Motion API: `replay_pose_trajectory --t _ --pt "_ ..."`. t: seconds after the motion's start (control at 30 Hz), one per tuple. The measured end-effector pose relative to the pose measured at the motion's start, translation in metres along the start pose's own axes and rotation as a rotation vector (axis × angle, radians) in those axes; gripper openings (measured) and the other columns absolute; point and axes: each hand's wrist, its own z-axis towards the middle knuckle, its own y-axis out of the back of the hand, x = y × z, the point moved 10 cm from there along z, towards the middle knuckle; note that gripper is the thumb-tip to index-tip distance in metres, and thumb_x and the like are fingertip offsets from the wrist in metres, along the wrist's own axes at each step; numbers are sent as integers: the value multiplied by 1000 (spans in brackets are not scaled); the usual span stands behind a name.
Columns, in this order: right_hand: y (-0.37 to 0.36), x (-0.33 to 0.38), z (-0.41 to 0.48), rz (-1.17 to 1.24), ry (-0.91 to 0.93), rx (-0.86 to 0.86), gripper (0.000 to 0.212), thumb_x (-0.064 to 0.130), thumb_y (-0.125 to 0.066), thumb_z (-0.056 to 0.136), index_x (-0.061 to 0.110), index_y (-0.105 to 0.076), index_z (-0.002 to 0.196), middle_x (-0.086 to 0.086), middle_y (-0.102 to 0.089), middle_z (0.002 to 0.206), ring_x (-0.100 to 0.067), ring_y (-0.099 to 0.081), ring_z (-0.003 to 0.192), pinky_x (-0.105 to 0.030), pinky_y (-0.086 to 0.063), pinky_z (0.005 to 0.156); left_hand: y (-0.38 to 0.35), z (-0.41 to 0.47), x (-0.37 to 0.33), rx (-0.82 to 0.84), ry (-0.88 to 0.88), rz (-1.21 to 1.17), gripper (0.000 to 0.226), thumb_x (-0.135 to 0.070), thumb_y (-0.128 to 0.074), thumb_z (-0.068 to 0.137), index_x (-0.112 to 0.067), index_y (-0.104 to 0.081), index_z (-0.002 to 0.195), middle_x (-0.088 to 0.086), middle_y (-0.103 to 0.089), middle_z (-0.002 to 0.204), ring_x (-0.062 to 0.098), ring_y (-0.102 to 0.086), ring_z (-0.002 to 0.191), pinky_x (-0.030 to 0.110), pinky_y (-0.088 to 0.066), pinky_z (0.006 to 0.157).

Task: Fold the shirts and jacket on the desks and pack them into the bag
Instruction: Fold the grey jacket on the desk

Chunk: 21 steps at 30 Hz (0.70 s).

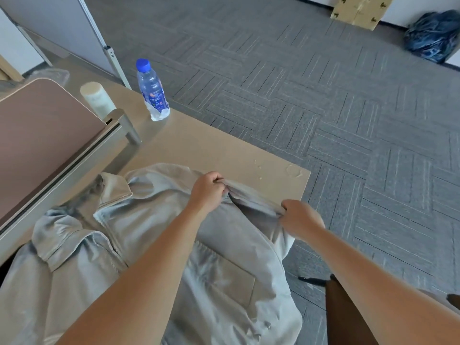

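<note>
Jacket [154, 220] sprawls across the desk [211, 150]; at its three-o'clock edge left hand [209, 189] and right hand [298, 217] each pinch fabric taut, probably straightening it for folding.

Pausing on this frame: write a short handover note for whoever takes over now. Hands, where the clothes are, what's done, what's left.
Left hand pinches a raised strip of the jacket.
Right hand grips the same strip, nearer the desk corner.
Jacket lies unfolded on the desk, partly hanging over its edge.
No shirts in view. A dark blue bundle lies on the far floor; cannot tell if it is the bag.
Done: nothing visibly.
Left: fold jacket, fold shirts, pack all.
</note>
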Motion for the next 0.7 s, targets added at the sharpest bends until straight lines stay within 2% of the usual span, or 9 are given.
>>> replay_pose_trajectory --t 0.1,0.2,0.23,0.3,0.37,0.43,0.53,0.63,0.7 --pt "48 5 -13 -1 81 -301 19 22 -52 94 17 -49 76 1 -55 68 -22 -52 60 -27 -36 50 3 -11 0 -56 94 -25 21 2 -50 78 -7 -69 77 3 -60 63 22 -53 63 25 -37 54" --pt "60 18 -30 37 204 -310 14 18 -51 92 18 -47 79 1 -51 75 -27 -53 70 -31 -38 56 -8 -22 -4 -2 111 77 19 -1 -54 76 -4 -72 82 13 -66 79 31 -61 80 33 -42 69" --pt "59 22 -37 47 250 -293 13 15 -50 91 18 -46 79 1 -51 78 -28 -53 72 -32 -38 57 -5 -30 -8 -64 96 104 16 -6 -53 80 -3 -69 83 15 -62 80 29 -60 79 34 -42 69" --pt "57 26 -53 62 340 -295 12 11 -48 89 18 -45 80 -2 -51 84 -29 -53 73 -34 -38 58 -10 -57 -29 -123 50 -25 16 -21 -50 90 -10 -58 80 10 -55 74 23 -55 66 35 -46 66" --pt "52 27 -67 65 406 -293 7 11 -48 89 17 -47 86 -3 -51 91 -31 -53 74 -34 -39 59 -29 -78 -40 -81 64 -129 19 -29 -48 100 -15 -60 95 5 -64 80 25 -66 66 36 -57 69" --pt "38 28 -76 54 447 -238 6 11 -48 91 17 -48 93 -4 -50 97 -32 -54 79 -35 -40 63 -54 -96 -40 17 147 -177 22 -33 -47 102 -20 -65 104 1 -68 94 24 -73 80 39 -61 79" --pt "10 27 -85 40 493 -121 9 12 -46 91 19 -45 96 -4 -50 100 -32 -56 84 -41 -48 69 -61 -105 -35 -16 143 -11 32 -30 -44 103 -13 -71 99 10 -69 109 28 -67 100 45 -54 94" --pt "-19 13 -87 154 471 70 14 24 -50 90 24 -51 104 1 -61 97 -27 -57 83 -34 -46 68 -55 -114 -21 -63 204 -44 36 -28 -44 103 -4 -70 110 19 -68 118 26 -62 97 47 -51 99" --pt "-29 -5 -86 367 378 154 22 31 -47 89 29 -51 110 1 -67 95 -24 -61 79 -32 -44 65 -49 -122 -7 -110 244 -95 32 -30 -49 101 -6 -71 104 20 -68 120 23 -59 94 49 -50 101"
